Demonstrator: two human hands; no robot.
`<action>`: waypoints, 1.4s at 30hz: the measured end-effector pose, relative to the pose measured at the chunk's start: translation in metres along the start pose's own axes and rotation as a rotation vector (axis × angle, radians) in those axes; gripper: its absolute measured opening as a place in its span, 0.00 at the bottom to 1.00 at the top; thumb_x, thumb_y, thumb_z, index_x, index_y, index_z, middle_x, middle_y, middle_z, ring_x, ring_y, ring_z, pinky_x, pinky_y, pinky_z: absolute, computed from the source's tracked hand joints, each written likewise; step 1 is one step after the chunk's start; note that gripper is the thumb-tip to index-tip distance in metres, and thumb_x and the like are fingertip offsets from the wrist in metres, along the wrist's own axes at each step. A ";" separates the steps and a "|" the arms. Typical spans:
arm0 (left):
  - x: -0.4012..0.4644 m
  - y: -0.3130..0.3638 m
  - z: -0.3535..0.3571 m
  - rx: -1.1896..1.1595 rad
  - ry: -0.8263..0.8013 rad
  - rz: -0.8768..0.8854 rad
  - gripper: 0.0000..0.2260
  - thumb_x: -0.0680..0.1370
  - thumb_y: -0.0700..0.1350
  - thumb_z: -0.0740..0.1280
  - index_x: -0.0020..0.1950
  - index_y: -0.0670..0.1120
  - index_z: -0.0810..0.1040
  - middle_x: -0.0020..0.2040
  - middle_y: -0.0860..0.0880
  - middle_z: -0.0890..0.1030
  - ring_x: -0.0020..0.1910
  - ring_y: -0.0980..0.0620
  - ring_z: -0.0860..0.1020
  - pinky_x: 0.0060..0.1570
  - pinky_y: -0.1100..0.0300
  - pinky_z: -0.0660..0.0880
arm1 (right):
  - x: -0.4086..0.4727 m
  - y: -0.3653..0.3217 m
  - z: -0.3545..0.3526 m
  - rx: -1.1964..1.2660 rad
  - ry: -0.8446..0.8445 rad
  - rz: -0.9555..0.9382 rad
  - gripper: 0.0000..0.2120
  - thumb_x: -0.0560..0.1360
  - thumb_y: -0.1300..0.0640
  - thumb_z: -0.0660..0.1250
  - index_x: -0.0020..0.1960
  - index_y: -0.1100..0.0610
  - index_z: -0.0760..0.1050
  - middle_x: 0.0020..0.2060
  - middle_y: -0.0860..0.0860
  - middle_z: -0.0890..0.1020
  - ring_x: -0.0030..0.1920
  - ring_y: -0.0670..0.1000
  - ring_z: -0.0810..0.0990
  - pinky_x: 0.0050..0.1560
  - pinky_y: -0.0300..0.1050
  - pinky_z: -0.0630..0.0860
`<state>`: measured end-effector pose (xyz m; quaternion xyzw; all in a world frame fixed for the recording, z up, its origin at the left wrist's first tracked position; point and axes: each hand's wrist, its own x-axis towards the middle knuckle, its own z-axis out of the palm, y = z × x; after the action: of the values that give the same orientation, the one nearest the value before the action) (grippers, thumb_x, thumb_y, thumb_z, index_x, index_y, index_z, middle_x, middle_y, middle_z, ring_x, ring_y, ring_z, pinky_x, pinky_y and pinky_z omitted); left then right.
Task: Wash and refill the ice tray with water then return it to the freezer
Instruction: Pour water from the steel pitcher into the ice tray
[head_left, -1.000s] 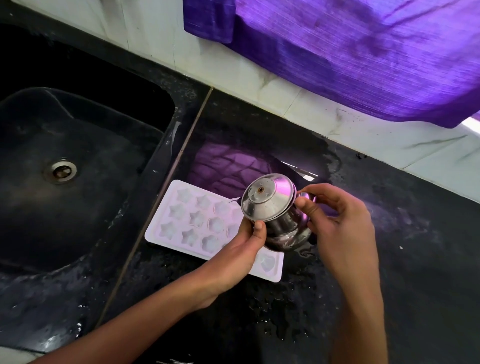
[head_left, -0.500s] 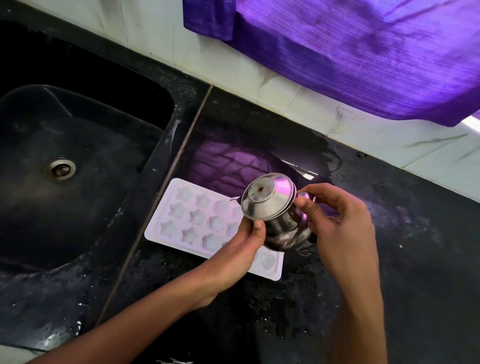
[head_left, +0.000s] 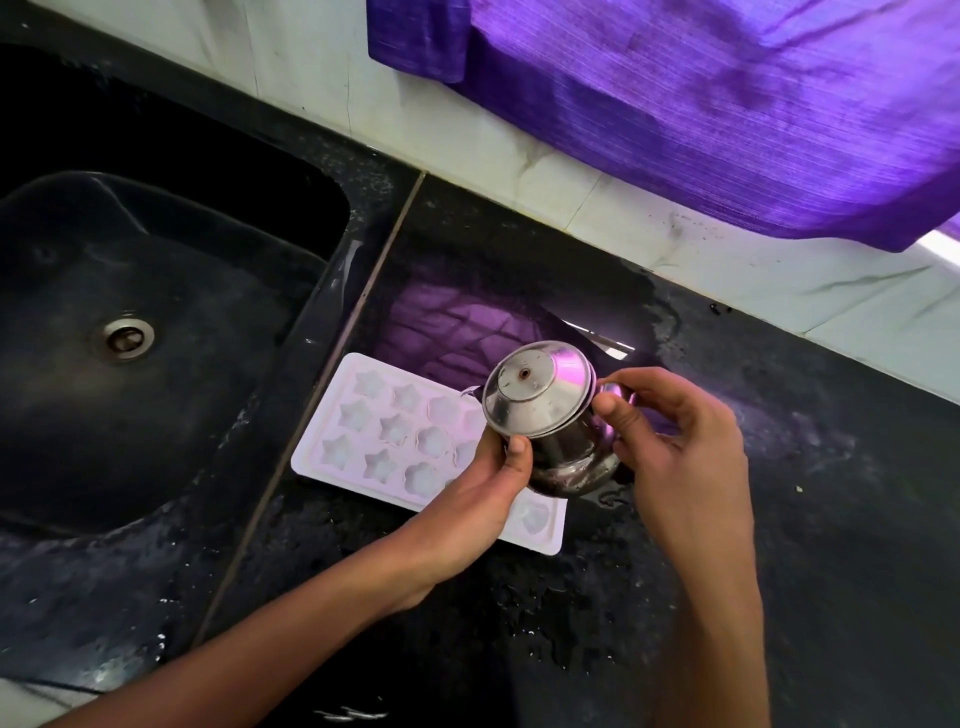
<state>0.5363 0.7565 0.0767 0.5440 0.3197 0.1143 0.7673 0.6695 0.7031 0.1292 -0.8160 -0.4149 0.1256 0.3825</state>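
— Where's the ice tray (head_left: 384, 441)?
— Flat on the wet black counter (head_left: 779, 519), right of the sink (head_left: 171, 291).
— And the hands?
— Both grasp a tilted steel kettle (head_left: 550, 431) over its right end: left hand (head_left: 478, 499) underneath, right hand (head_left: 675, 447) pinching the handle side.

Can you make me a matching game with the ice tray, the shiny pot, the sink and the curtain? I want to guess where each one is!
Things:
1. ice tray
2. steel pot
3. sink
4. purple curtain

Places:
A. hanging over the wall tiles
B. flat on the black counter
C. sunk into the counter, left of the tray
D. tilted, held by left hand and right hand

Pairs: 1-B, 2-D, 3-C, 4-A
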 end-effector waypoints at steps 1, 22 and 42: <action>-0.001 0.001 0.001 0.016 0.002 0.002 0.15 0.79 0.60 0.45 0.63 0.74 0.46 0.51 0.82 0.55 0.46 0.87 0.55 0.45 0.83 0.55 | -0.001 0.000 0.000 0.010 0.003 -0.002 0.01 0.73 0.50 0.69 0.43 0.45 0.79 0.36 0.46 0.82 0.37 0.46 0.82 0.42 0.56 0.81; -0.018 -0.005 0.014 -0.001 0.010 -0.057 0.21 0.81 0.58 0.44 0.73 0.65 0.42 0.62 0.70 0.54 0.62 0.68 0.55 0.61 0.68 0.52 | -0.015 -0.006 -0.004 -0.088 -0.011 0.010 0.01 0.74 0.52 0.70 0.44 0.46 0.79 0.37 0.42 0.83 0.36 0.38 0.81 0.39 0.39 0.76; -0.021 -0.003 0.014 0.016 -0.001 -0.014 0.22 0.80 0.58 0.44 0.73 0.65 0.40 0.62 0.72 0.53 0.61 0.72 0.53 0.61 0.70 0.52 | -0.022 -0.003 -0.006 0.003 -0.002 -0.025 0.03 0.74 0.53 0.69 0.42 0.46 0.79 0.35 0.45 0.82 0.35 0.46 0.82 0.42 0.56 0.81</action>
<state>0.5280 0.7334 0.0843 0.5481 0.3240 0.1060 0.7638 0.6579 0.6839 0.1330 -0.8099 -0.4253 0.1222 0.3850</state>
